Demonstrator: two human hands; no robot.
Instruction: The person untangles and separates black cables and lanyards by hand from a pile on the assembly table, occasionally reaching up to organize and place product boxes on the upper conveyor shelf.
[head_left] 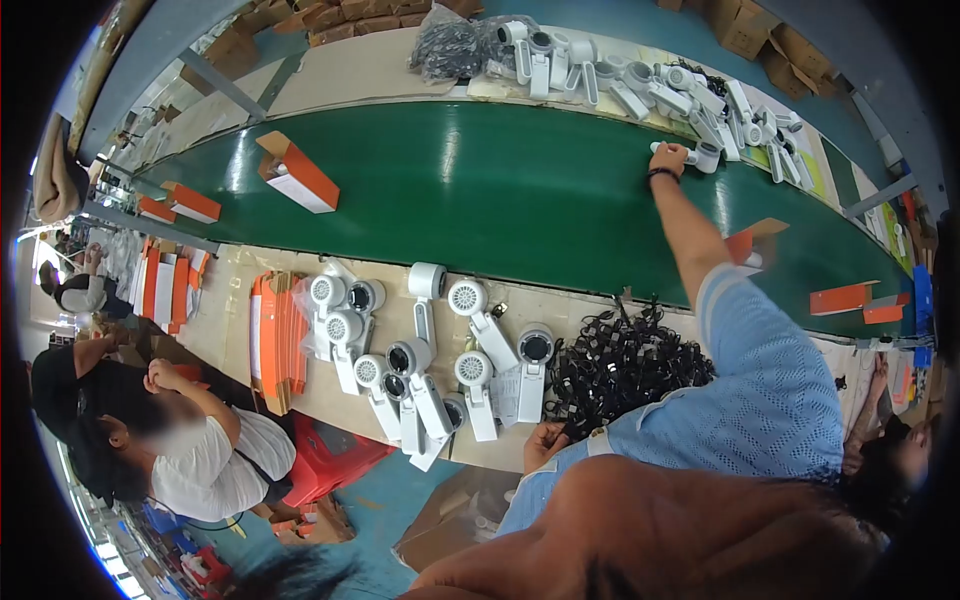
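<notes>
One white fan (707,157) was in the closed grip of my right hand (670,160) at the far edge of the green belt (450,200); pulled sideways, I judged, it could have snagged the heaped fans (628,102) and toppled some. I couldn't tell whether my left hand (545,442), by black cables (625,365) on the pale tabletop (335,402), held anything. Cartons (225,50) stood beyond.

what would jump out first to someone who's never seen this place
The broad green belt sweeps across the middle, with orange boxes on it. Then comes the tangled heap of black cables on the near table, beside several white fans. Over the belt's far side, the right hand grips another fan.
</notes>
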